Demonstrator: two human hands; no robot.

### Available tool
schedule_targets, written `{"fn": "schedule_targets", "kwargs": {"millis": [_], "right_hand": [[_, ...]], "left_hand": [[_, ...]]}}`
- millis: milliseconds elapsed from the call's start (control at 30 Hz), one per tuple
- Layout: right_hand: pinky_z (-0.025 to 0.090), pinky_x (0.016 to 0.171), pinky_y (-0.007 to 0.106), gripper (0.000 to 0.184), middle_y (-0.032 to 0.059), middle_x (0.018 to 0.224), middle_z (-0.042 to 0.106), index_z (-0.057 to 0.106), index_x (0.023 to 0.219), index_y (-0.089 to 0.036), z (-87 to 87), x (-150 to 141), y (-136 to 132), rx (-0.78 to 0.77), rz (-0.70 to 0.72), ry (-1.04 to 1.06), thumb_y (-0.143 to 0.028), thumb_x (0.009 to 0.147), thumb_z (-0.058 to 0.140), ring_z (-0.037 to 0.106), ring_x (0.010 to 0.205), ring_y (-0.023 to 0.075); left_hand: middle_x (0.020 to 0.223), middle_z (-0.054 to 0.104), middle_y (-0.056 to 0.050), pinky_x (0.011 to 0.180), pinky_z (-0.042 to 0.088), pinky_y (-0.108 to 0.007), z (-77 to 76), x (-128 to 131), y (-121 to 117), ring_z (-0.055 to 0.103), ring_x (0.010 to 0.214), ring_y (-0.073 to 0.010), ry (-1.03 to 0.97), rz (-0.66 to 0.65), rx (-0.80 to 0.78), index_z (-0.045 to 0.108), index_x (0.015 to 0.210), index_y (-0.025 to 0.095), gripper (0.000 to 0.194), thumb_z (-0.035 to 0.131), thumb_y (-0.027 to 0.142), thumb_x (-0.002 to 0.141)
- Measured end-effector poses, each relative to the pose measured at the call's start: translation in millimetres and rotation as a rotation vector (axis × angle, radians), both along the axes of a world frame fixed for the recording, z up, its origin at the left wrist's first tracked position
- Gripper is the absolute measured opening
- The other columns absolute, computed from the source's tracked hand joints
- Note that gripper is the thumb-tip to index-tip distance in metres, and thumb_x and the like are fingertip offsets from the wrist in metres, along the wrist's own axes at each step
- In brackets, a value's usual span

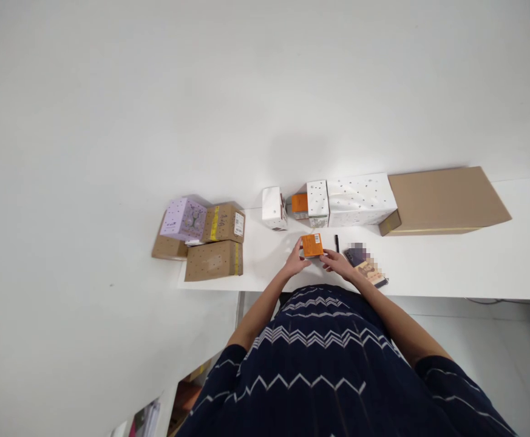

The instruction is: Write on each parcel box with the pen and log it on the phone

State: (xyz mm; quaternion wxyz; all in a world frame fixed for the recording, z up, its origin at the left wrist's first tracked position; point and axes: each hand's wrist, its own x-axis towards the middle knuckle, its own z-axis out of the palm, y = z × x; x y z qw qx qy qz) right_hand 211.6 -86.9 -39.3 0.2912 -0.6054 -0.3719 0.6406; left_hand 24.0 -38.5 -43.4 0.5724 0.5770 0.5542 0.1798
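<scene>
A small orange box [312, 244] rests on the white table [451, 261] close to the front edge. My left hand [295, 261] grips its left side and my right hand [336, 262] grips its right side, fingers curled against it. A black pen [337, 243] lies just right of the box. A phone and a card [367, 267] lie beside my right wrist.
Along the wall stand a white box [274, 208], a second orange box [300, 205], a small dotted white box [318, 203], a long dotted white box [360, 199] and a flat cardboard box [444, 200]. At the table's left end sit cardboard boxes [214, 260] and a lilac box [183, 219].
</scene>
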Motion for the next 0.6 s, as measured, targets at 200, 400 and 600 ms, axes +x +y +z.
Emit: {"fn": "schedule_targets", "kwargs": {"millis": [200,400,600], "right_hand": [[0.051,0.061,0.023,0.038,0.0053,0.096,0.067,0.063,0.115,-0.019,-8.1,4,4,0.139,-0.038,-0.133,-0.032,0.08,0.057,0.061,0.072,0.0136],[0.052,0.066,0.027,0.037,0.0055,0.094,0.07,0.067,0.104,-0.018,-0.2,7,9,0.197,-0.121,-0.165,-0.043,0.081,0.052,0.062,0.08,0.018],[0.049,0.059,0.025,0.038,0.0045,0.085,0.069,0.066,0.104,-0.018,-1.2,7,9,0.127,-0.093,-0.191,-0.044,0.085,0.047,0.062,0.067,0.0155]], "left_hand": [[0.107,0.067,-0.008,0.087,0.047,-0.035,2.3,7,3,0.063,0.093,-0.0199,0.006,0.047,0.103,0.04,0.138,0.019,0.069,0.066,0.023,0.074],[0.086,0.071,-0.005,0.078,0.049,-0.03,16.5,15,-2,0.064,0.078,-0.0174,0.125,0.111,0.151,0.058,0.124,0.016,0.043,0.056,0.028,0.082],[0.092,0.07,-0.005,0.078,0.05,-0.029,5.3,16,-4,0.063,0.08,-0.017,0.151,0.099,0.131,0.06,0.121,0.017,0.039,0.056,0.023,0.082]]}}
